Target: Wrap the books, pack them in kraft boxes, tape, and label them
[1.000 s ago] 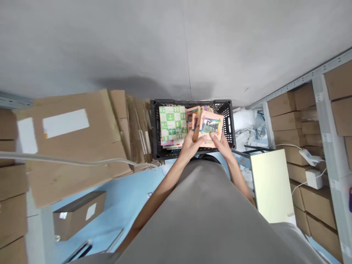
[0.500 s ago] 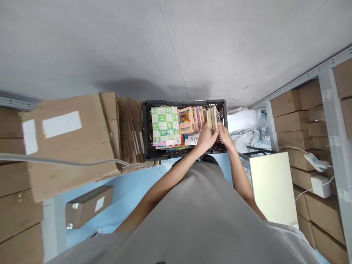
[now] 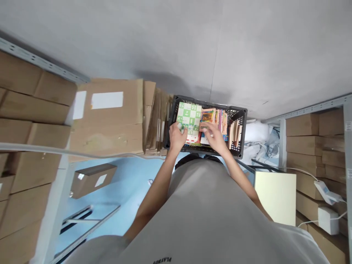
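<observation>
A black plastic crate (image 3: 209,99) holds books standing and lying in it. My left hand (image 3: 178,137) is at the near left corner of a green-and-white checkered book (image 3: 189,115), its thumb on the cover and its fingers apart along the left edge. Over the pink-covered books (image 3: 208,115) in the middle of the crate is my right hand (image 3: 216,138), with fingers spread and fingertips close to the nearest cover. Several thin books (image 3: 234,132) lean at the crate's right end, apart from both hands.
Flattened cardboard boxes (image 3: 112,124) stand left of the crate, with a white cable (image 3: 90,155) crossing in front. Crumpled white plastic (image 3: 255,132) lies to the right. Shelves of cardboard boxes (image 3: 305,146) flank both sides. A pale panel (image 3: 275,198) stands at right.
Both hands have left the thin books at the crate's right end and moved left, to the checkered book and the pink books. The thin books now lean there. My view has shifted left.
</observation>
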Demonstrator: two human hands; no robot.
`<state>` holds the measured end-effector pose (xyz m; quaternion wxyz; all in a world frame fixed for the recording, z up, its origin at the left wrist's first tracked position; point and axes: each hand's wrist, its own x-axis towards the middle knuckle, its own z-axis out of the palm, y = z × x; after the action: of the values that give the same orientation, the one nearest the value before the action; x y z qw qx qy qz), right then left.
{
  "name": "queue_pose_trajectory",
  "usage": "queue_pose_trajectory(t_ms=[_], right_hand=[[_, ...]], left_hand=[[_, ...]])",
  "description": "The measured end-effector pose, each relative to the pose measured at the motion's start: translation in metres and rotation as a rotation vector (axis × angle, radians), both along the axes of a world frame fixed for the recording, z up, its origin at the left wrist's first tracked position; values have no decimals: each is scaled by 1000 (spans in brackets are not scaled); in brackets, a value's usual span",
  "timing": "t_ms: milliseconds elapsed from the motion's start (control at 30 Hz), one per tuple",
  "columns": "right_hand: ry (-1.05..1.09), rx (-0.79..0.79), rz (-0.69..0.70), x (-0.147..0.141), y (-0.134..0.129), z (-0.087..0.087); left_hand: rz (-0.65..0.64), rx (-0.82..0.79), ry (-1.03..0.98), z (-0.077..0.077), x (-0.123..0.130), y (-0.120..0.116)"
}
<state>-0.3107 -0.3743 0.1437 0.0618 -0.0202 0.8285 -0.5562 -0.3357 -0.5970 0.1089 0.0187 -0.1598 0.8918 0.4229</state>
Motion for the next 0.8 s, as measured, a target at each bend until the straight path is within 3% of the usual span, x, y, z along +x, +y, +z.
queue_pose_trajectory(t_ms=[67,167,333,433,600,700,800], right_hand=[[-67,65,141,-6,-35,-12],[-156,219,236,-3,-68,-32],[-129,263,214,17,-81,-50],[-80,211,191,22,-79,-54],[-107,209,42,26,-75,-55],[-121,126,-127,34,-75,-52],[-211,-46,-304,43,-76,-39]], left_hand=[[2,-9,-78,-8,-4,-7],[-5,20,-43,-10,0,-4],[10,175,103,2,6,11],[-44,136,82,8,-3,13],[-58,51,-46,6,-27,-10],[-64,177,-88,4,-34,-29],[-44,336,-34,13,-32,-44]])
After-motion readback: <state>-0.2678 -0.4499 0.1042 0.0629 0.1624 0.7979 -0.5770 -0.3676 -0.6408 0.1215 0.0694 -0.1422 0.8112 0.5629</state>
